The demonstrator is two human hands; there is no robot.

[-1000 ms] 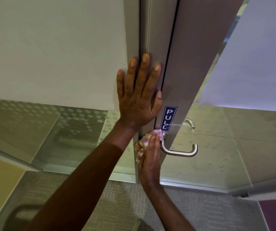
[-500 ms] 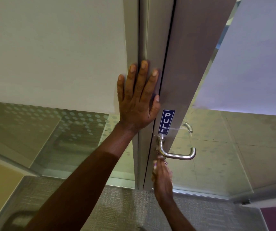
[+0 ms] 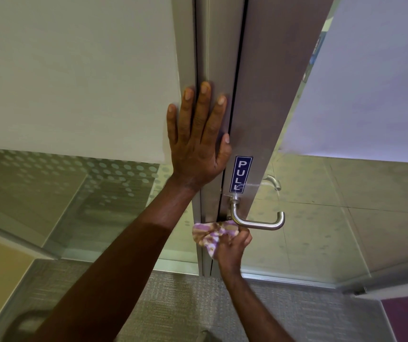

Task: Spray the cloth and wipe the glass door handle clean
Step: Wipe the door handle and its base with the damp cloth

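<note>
Right hand (image 3: 232, 250) is reaching up from below, fingers curled tight around one bunched pink-and-tan cloth (image 3: 212, 234), pressing it against the underside of the near door handle (image 3: 257, 220) at its bend. Left hand (image 3: 198, 149) is lying flat, fingers spread, on the metal door frame (image 3: 217, 45). One PULL sticker (image 3: 240, 174); a second handle (image 3: 272, 181) is showing through the glass.

even, soft indoor light, sharp at centre; wide-angle bending and slight blur toward the lower edges.
</note>
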